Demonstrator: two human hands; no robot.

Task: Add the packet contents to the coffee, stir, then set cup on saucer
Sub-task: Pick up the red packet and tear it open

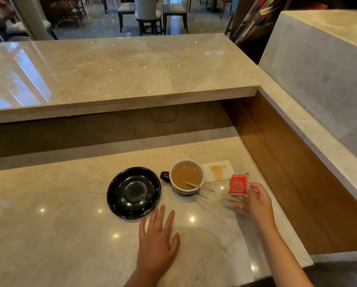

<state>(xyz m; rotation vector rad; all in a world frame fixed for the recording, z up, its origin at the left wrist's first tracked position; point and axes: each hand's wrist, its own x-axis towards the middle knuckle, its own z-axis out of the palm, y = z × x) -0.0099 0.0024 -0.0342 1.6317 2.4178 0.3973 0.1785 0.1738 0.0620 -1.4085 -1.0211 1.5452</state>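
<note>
Packet held, cup off saucer.
My right hand (254,198) pinches a flat red packet (238,184); my left hand (157,238) rests released, fingers spread, on the glossy marble bench (49,224). Milky coffee fills the cup (187,176) beside a round black saucer (133,192).

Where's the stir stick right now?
In the head view, the stick leans in the coffee cup right of the saucer, its free end jutting over the rim toward the packet in the right hand.

Marble counter (49,235); saucer (133,192); cup (187,176); napkin (218,170)
</note>
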